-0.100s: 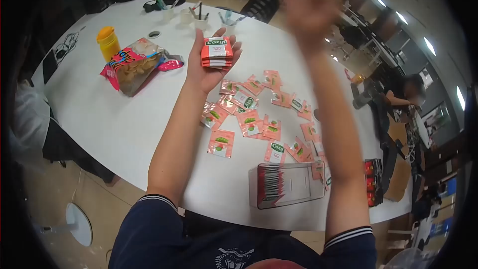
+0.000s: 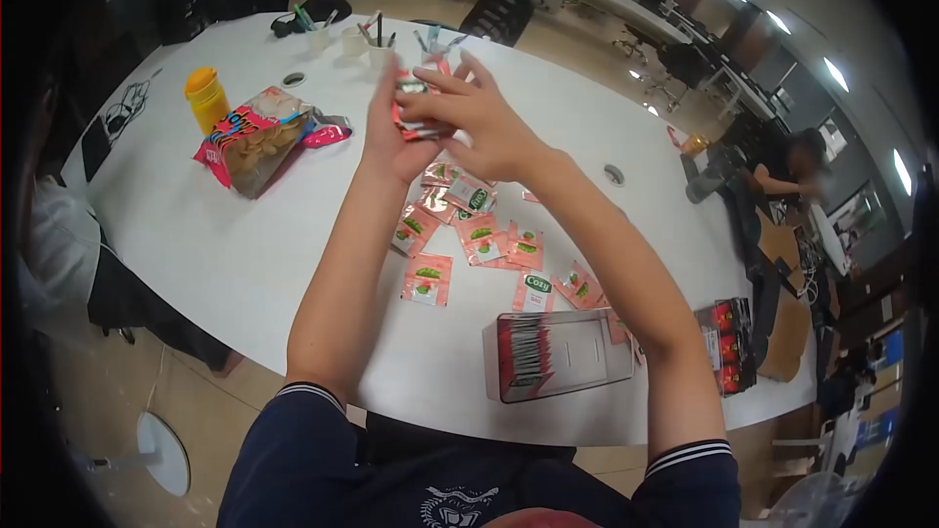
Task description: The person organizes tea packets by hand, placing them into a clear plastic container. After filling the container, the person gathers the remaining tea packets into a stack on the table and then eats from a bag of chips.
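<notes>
My left hand is raised over the table and holds a small stack of red and white Cozy sachets. My right hand reaches across the stack, its fingers spread over the top and partly hiding it; whether it grips a sachet is unclear. Below both hands, many pink sachets lie scattered and overlapping on the white table. Near the front edge stands a clear plastic box with a row of sachets packed upright in its left part.
A yellow bottle and a snack bag stand at the left. Cups with pens are at the back. Red-and-black packs lie at the right, and another person is beyond.
My right hand has come down from high on the right onto the stack in my left hand. The view has shifted slightly.
</notes>
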### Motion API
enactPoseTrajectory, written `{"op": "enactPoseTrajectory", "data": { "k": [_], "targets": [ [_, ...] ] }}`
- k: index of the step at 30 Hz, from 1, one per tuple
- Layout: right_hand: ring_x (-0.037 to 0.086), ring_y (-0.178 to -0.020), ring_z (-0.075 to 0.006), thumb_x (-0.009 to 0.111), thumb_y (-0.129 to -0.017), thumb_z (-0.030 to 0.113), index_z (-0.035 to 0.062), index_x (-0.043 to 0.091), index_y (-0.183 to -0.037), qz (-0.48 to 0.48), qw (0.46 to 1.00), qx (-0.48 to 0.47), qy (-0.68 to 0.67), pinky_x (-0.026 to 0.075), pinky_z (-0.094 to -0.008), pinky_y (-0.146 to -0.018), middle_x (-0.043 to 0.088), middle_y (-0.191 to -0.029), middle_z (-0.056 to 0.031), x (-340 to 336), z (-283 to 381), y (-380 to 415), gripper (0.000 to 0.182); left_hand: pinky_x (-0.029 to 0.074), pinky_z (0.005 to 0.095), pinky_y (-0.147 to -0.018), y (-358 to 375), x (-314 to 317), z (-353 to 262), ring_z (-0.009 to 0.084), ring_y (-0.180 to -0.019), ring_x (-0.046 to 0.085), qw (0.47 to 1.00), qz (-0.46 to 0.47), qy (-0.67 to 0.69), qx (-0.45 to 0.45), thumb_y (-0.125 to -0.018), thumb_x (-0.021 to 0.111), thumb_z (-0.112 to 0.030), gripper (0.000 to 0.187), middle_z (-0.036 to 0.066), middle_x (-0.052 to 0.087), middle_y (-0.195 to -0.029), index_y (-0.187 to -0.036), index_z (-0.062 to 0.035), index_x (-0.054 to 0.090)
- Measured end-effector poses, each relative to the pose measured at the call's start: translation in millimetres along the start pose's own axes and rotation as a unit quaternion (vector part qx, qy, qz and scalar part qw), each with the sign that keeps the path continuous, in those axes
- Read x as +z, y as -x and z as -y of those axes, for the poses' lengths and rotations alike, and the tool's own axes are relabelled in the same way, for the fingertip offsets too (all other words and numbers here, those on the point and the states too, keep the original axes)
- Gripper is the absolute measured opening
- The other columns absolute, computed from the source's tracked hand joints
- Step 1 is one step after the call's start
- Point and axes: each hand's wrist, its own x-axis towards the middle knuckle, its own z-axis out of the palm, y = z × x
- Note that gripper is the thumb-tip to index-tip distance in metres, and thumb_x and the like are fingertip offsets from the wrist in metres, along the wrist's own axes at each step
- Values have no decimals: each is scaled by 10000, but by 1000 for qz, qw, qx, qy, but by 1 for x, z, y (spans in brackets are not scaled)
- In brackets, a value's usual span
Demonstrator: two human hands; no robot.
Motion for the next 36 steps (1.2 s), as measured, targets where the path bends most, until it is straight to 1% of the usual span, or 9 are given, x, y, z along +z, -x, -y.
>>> {"op": "enactPoseTrajectory", "data": {
  "k": [6,9,10,13,21,23,28,31,36],
  "targets": [
    [648,-1273,-312,528,-993,271,68,763,-1179,-136,984,-82,-76,504,-418,-1028,714,-1341,-127,-161,25,-32,362,576,489,-948,1,36,24,321,-1073,678,993,53,92,-54,-1005,612,-80,341,193,653,-1164,-1341,-51,561],
    [654,-1071,-338,509,-971,206,7,709,-992,-333,933,-110,78,476,-440,-992,700,-1040,-167,-159,84,-20,283,569,493,-967,-7,92,35,323,-1051,676,997,73,-7,-10,-993,664,-127,191,183,676,-1076,-1153,-26,634],
    [645,-1034,-347,503,-962,191,-2,690,-945,-385,900,-138,153,459,-448,-995,690,-979,-169,-145,96,-15,269,564,480,-991,14,144,66,292,-1040,680,995,-61,-27,72,-998,673,-137,145,154,691,-1043,-1077,-16,657],
    [608,-1023,-350,490,-980,206,13,658,-938,-436,842,-156,277,394,-486,-1026,669,-953,-168,-140,103,3,260,586,321,-990,3,146,107,180,-1089,723,957,288,-8,-28,-1050,638,-275,347,107,756,-1142,-1289,-28,684],
    [579,-1020,-346,460,-1046,272,37,643,-951,-484,798,-161,321,346,-543,-1031,644,-964,-152,-135,111,33,313,600,340,-960,46,159,153,169,-1020,736,982,165,-58,63,-1111,541,-331,317,72,764,-1074,-1200,-79,713],
    [572,-1024,-342,460,-1046,283,40,640,-957,-469,819,-133,302,343,-544,-1031,636,-965,-150,-137,116,39,315,584,341,-994,25,131,146,164,-1092,713,940,339,-34,3,-1117,528,-364,352,77,745,-1152,-1259,-86,692],
    [559,-1047,-345,445,-1077,278,21,616,-991,-466,842,-87,257,358,-484,-1016,615,-1022,-168,-134,110,59,320,570,354,-1015,50,134,178,186,-1135,702,965,233,-110,39,-1121,495,-448,471,69,736,-1190,-1352,-73,662],
    [570,-1063,-350,448,-1088,285,-1,617,-1036,-437,886,-48,147,382,-443,-998,617,-1061,-178,-128,120,82,336,574,423,-993,56,115,174,238,-1030,702,979,173,-104,-21,-1037,641,-195,225,105,721,-1085,-1185,-27,666],
    [698,-1111,-340,663,-942,216,57,731,-1237,-169,964,204,-10,547,-407,-954,723,-1226,-146,-175,161,128,342,538,464,-1086,62,87,152,261,-1135,695,892,265,-346,-121,-908,789,-172,647,142,700,-1171,-1466,-48,487]
  ]
}}
